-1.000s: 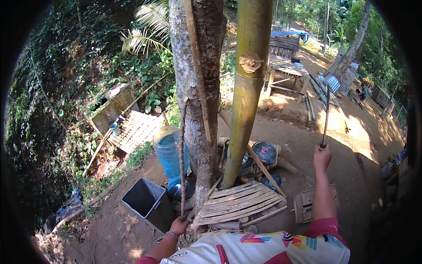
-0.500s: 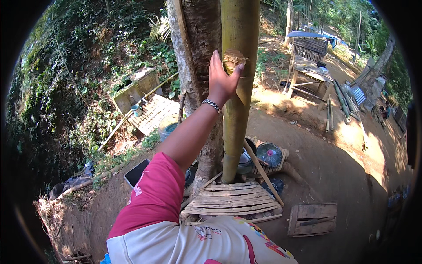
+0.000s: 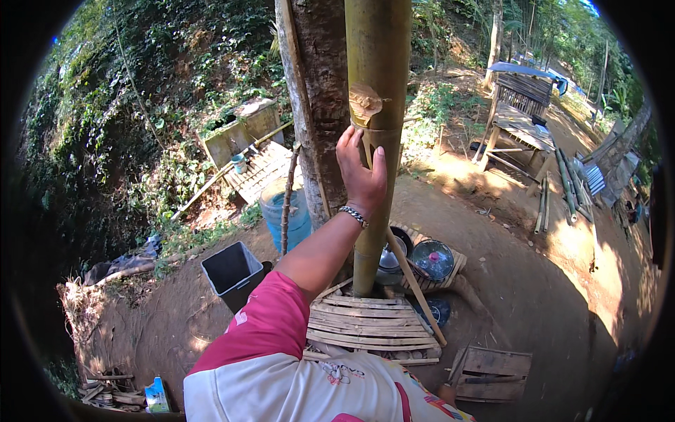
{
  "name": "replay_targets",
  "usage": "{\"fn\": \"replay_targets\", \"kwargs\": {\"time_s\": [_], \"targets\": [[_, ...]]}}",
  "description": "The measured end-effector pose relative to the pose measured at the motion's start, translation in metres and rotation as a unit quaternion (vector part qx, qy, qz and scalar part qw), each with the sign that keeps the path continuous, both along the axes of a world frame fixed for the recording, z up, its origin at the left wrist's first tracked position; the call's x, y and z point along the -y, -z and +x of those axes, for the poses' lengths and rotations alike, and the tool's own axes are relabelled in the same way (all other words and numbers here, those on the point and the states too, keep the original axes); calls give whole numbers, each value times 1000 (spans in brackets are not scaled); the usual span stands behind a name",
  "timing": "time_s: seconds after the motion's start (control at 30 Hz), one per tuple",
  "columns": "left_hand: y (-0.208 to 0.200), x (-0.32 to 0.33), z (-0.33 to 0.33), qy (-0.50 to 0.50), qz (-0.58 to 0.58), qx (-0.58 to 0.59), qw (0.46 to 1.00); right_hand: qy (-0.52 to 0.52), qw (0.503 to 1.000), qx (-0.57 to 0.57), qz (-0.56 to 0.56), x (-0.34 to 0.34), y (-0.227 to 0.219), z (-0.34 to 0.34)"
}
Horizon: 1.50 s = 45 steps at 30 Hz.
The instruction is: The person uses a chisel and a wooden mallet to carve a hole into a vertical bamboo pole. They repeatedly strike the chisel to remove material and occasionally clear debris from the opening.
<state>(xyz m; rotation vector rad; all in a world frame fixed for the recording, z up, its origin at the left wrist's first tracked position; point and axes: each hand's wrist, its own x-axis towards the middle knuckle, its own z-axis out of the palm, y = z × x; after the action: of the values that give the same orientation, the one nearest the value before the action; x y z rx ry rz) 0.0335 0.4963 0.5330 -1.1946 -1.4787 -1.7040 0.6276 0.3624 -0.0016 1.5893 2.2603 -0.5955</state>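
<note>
Your left hand (image 3: pixel 363 177) is raised before a thick yellow-green bamboo pole (image 3: pixel 391 126), its fingers close together, the thumb well apart, gripping nothing; whether the fingertips touch the pole cannot be told from this angle. The pole stands nearly upright in front of you, to the right of a rough grey-brown tree trunk (image 3: pixel 320 91), its foot behind a fan-shaped platform of pale bamboo slats (image 3: pixel 373 327). A bit of bare skin (image 3: pixel 446 395) at your shirt's edge may be your right hand or forearm; the state of its fingers cannot be told. Just above your left fingertips lies a ragged, pale tan cut patch (image 3: pixel 365 103): splinters could enter the skin if the fingers slid up across it. Should a push rock the pole, it could knock the thin brown wooden lath (image 3: pixel 415 286) slanting beside its foot, which in turn could strike the round glass lid with a pink knob (image 3: pixel 434 264). Counted: one standing pole, one cut patch, one slanting lath, one pink-knobbed lid, one dark grey rectangular bin (image 3: pixel 246 295), one translucent blue barrel (image 3: pixel 300 219), one slender brown stick (image 3: pixel 290 198), one flat brown panel of wooden boards (image 3: pixel 499 363)
</note>
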Motion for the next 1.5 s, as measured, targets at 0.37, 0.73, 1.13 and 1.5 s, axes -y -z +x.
{"fn": "replay_targets", "kwargs": {"time_s": [0.37, 0.73, 1.13, 1.5], "targets": [[24, 22, -10, -30, -138, -283, 949, -19, 999, 11, -44, -33, -14, -18], [-71, -1, 3, -149, -142, -275, 939, -41, 997, 19, -56, -43, -17, -24], [-77, -3, -3, -101, 36, -111, 988, -56, 996, 20, -69, -42, -15, -25], [-92, -22, -12, -167, 75, -55, 982, -77, 993, 29, -82, -45, -18, -22]]}}
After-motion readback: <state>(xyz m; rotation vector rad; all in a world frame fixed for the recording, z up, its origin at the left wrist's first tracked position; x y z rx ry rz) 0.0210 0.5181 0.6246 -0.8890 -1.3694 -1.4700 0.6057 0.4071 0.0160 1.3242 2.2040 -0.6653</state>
